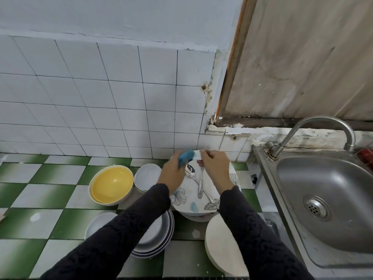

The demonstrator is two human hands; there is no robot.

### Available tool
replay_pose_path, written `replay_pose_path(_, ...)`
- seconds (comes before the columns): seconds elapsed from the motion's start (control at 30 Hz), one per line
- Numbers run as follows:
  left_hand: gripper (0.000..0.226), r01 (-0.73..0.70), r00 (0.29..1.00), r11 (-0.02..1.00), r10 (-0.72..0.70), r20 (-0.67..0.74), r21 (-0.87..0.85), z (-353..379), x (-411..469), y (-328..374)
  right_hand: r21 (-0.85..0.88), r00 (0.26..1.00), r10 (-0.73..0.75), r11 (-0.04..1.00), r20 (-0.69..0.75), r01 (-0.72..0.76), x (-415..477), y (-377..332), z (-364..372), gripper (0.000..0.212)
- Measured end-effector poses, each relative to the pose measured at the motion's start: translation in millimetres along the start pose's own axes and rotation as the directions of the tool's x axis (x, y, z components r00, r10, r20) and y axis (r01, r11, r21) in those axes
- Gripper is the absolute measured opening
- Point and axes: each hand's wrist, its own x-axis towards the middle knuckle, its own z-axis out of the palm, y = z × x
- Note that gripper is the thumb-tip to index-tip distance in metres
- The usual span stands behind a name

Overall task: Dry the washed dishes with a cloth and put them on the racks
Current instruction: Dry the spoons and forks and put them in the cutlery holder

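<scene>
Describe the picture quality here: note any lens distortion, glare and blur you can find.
Head view: the wide lens bows the grout lines of the wall tiles; soft, even light, faint shadows; small glints on the yellow bowl and the sink; the blue cloth in the left hand is slightly motion-blurred.

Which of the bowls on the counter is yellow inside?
The large bowl directly left of the small white bowls; every other bowl here is white inside.

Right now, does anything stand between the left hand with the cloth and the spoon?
Nothing visible blocks it. The spoon lies bare on the floral plate beside the left hand, which grips the blue cloth. The fork pinched by the right hand crosses only its handle.
</scene>
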Motion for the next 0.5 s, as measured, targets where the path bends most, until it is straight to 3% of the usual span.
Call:
replay_pose_path(0.1, 0.052, -0.189, 0.979, 0.971, 0.174, 0.108, 0.149, 20.4, -13.1, -2.6, -0.066, 0.999, 0.003, 0.998, 0.033, -0.001, 1.6, 2.2, 5.5, 0.033)
replay_pose_path(0.23, 0.073, -0.3, 0.952, 0.853, 0.235, 0.198, 0.428, 17.5, -17.3, -26.1, 0.122, 0.991, 0.128, 0.984, 0.027, -0.131, 7.0, 4.0, -6.5, 0.029)
replay_pose_path(0.4, 0.068, -0.386, 0.92, 0.734, 0.348, 0.179, 0.558, 8.5, -11.4, -33.1, 0.346, 0.973, 0.22, 0.909, 0.069, -0.23, 6.4, 2.2, -15.3, 0.017)
replay_pose_path(0.5, 0.065, -0.385, 0.918, 0.747, 0.372, 0.138, 0.542, 0.5, -4.4, -34.9, 0.445, 0.968, 0.221, 0.859, 0.121, -0.252, 1.5, 4.6, -19.1, 0.016)
